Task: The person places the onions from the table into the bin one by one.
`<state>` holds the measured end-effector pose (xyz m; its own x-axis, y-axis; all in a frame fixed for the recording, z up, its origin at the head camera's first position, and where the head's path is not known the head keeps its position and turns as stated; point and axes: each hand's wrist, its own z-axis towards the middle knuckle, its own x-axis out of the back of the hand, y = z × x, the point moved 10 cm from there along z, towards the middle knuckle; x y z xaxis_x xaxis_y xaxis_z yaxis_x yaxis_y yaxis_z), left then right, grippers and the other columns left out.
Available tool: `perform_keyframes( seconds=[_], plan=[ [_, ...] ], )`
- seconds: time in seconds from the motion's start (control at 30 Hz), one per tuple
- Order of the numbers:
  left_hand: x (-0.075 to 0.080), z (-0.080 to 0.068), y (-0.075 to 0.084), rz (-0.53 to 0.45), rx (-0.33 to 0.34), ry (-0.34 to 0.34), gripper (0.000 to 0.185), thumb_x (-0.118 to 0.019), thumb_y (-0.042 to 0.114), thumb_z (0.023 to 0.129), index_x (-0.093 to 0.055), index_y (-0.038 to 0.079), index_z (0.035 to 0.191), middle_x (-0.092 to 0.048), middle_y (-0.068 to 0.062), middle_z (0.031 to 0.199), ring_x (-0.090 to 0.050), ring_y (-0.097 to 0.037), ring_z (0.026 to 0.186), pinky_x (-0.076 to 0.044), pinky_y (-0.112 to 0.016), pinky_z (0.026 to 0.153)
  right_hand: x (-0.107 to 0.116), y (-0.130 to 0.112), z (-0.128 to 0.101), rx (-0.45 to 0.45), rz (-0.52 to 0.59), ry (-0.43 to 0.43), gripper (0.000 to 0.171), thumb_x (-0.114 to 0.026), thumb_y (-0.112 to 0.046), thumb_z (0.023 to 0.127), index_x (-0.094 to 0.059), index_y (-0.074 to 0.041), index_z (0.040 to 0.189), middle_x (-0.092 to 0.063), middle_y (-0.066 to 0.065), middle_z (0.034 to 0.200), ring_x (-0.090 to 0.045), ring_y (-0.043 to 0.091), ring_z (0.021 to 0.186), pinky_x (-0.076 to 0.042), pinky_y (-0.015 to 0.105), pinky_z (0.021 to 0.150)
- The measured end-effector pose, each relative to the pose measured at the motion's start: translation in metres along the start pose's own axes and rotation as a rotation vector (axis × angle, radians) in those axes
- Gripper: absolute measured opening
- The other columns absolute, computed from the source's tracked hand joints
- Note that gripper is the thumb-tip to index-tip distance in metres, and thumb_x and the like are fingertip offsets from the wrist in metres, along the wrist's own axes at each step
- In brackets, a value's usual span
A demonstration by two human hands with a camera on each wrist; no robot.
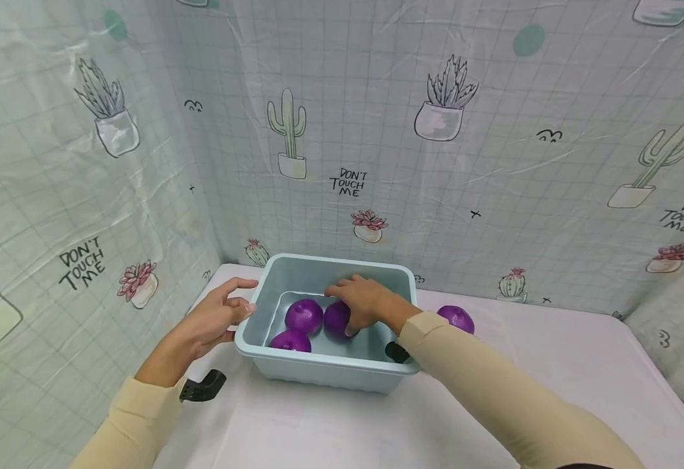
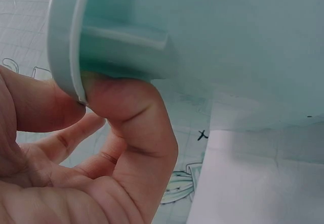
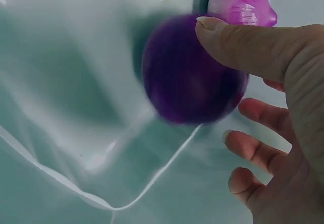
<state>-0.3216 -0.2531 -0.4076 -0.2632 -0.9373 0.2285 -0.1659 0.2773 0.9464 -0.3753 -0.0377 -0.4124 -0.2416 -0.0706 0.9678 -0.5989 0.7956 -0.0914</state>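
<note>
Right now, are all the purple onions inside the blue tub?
No: three purple onions lie in the tub, but a fourth onion sits on the table beside it.

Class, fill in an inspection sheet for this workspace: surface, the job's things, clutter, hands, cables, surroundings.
Surface: white tablecloth.
Job's things: light blue plastic tub with three purple onions inside; a fourth purple onion lies on the cloth to the tub's right.
Clutter: nothing seen.
Hands: left hand grips the tub's left rim, thumb under the lip; right hand is inside the tub, over one onion, thumb touching it.
Cables: nothing seen; black wrist mounts only.
Surroundings: cactus-print plastic sheet behind and at the sides.
</note>
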Motion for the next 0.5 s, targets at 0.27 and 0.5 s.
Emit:
perform_keyframes(
  seconds=[0.27, 0.5],
  plan=[
    [-0.005, 0.001, 0.004, 0.037, 0.006, 0.008, 0.061, -0.053, 0.007, 0.106, -0.030, 0.013, 0.162, -0.066, -0.013, 0.111, -0.063, -0.023, 0.100, -0.058, -0.039, 0.079, 0.010, 0.006, -0.015, 0.003, 0.064, -0.011, 0.074, -0.087, -0.030, 0.085, -0.053, -0.019, 0.150, -0.055, 0.006, 0.152, -0.051, 0.031, 0.140, -0.044, 0.049, 0.117],
    [-0.001, -0.005, 0.001, 0.061, 0.018, 0.025, 0.060, -0.053, 0.008, 0.107, -0.029, 0.013, 0.162, -0.065, -0.014, 0.113, -0.061, -0.023, 0.100, -0.058, -0.039, 0.079, 0.047, 0.007, -0.032, 0.053, 0.195, 0.059, 0.070, -0.084, -0.031, 0.088, -0.054, -0.015, 0.150, -0.055, 0.009, 0.154, -0.047, 0.034, 0.142, -0.040, 0.051, 0.118]
  ],
)
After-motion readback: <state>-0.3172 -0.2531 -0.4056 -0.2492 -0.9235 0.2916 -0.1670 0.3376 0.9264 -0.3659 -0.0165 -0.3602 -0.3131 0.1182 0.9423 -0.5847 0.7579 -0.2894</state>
